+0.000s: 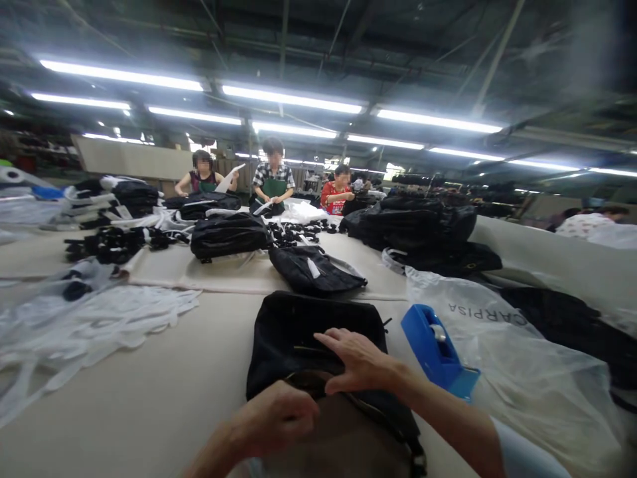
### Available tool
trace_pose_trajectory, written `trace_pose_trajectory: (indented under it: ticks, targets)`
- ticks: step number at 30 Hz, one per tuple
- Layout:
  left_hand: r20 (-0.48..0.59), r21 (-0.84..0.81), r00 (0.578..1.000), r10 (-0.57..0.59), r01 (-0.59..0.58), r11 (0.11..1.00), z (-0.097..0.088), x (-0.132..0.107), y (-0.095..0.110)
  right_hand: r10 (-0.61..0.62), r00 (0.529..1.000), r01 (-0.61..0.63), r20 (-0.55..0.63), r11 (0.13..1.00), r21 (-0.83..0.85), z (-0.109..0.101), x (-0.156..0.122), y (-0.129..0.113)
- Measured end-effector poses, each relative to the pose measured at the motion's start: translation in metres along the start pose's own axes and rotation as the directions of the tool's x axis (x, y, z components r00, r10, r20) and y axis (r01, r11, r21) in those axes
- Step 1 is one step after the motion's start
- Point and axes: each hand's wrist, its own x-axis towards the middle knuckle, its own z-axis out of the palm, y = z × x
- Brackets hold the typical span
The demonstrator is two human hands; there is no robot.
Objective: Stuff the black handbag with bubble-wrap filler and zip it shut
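Note:
A black bag [318,315] lies on the table right in front of me, its brown lining [343,431] showing at the near side. My left hand [279,418] is closed at the left end of the bag's opening, where the rim runs in under the fingers. Stretched over the bag's front, near a short gold-coloured zip line, my right hand [353,358] has its fingers apart and holds nothing. The thumb is close to the opening's edge. A blue tape dispenser [438,352] stands to the right of the bag.
On the right is a clear plastic bag [537,385] with printed letters. White strips [99,325] spread over the left. Beyond lie another black bag [313,269], a stuffed black bag [229,236] and a dark pile [413,222]. Several people [273,179] work at the far side.

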Motion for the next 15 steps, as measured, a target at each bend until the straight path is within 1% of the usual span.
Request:
trace_pose_trajectory:
  ticks: [1, 2, 3, 4, 5, 7, 8, 9, 10, 11, 12, 13, 14, 15]
  targets:
    - [-0.046, -0.163, 0.998, -0.043, 0.034, 0.986, -0.012, -0.004, -0.001, 0.022, 1.000, -0.022, -0.014, 1.000, -0.007, 0.007, 0.003, -0.005]
    - [-0.108, -0.292, 0.988, -0.108, 0.072, 0.954, -0.024, -0.006, -0.005, 0.048, 0.999, -0.048, 0.020, 0.999, -0.027, 0.017, 0.008, -0.010]
    - [-0.179, -0.370, 0.969, -0.170, 0.094, 0.924, -0.037, -0.004, -0.013, 0.072, 0.994, -0.067, 0.079, 0.996, -0.064, 0.030, 0.014, -0.017]
    - [-0.255, -0.423, 0.940, -0.227, 0.102, 0.900, -0.049, 0.002, -0.023, 0.094, 0.990, -0.081, 0.108, 0.990, -0.119, 0.044, 0.021, -0.023]
    - [-0.325, -0.460, 0.902, -0.285, 0.112, 0.881, -0.061, 0.013, -0.035, 0.104, 0.990, -0.086, 0.098, 0.980, -0.177, 0.058, 0.028, -0.028]
    - [-0.435, -0.525, 0.808, -0.398, 0.131, 0.841, -0.083, 0.045, -0.060, 0.073, 0.997, -0.078, -0.027, 0.958, -0.278, 0.079, 0.041, -0.031]
    - [-0.468, -0.558, 0.756, -0.458, 0.149, 0.816, -0.093, 0.065, -0.071, 0.029, 0.995, -0.056, -0.093, 0.949, -0.311, 0.083, 0.045, -0.030]
    - [-0.486, -0.587, 0.705, -0.516, 0.174, 0.790, -0.104, 0.087, -0.080, -0.026, 0.991, -0.018, -0.128, 0.944, -0.330, 0.082, 0.046, -0.026]
    - [-0.489, -0.608, 0.658, -0.573, 0.214, 0.765, -0.114, 0.110, -0.088, -0.078, 0.989, 0.032, -0.124, 0.943, -0.332, 0.076, 0.045, -0.020]
    - [-0.485, -0.619, 0.616, -0.621, 0.260, 0.741, -0.124, 0.132, -0.094, -0.118, 0.989, 0.084, -0.094, 0.949, -0.305, 0.065, 0.040, -0.014]
    - [-0.471, -0.624, 0.583, -0.662, 0.310, 0.717, -0.132, 0.152, -0.099, -0.151, 0.987, 0.133, -0.056, 0.962, -0.238, 0.050, 0.031, -0.007]
    - [-0.450, -0.628, 0.559, -0.696, 0.356, 0.692, -0.140, 0.171, -0.103, -0.168, 0.985, 0.162, -0.037, 0.977, -0.135, 0.032, 0.019, -0.001]
    - [-0.428, -0.634, 0.545, -0.721, 0.387, 0.669, -0.146, 0.188, -0.107, -0.160, 0.986, 0.160, -0.044, 0.987, -0.009, 0.014, 0.004, 0.005]
    - [-0.407, -0.643, 0.542, -0.735, 0.401, 0.652, -0.149, 0.203, -0.111, -0.140, 0.988, 0.148, -0.069, 0.978, 0.146, -0.005, -0.013, 0.009]
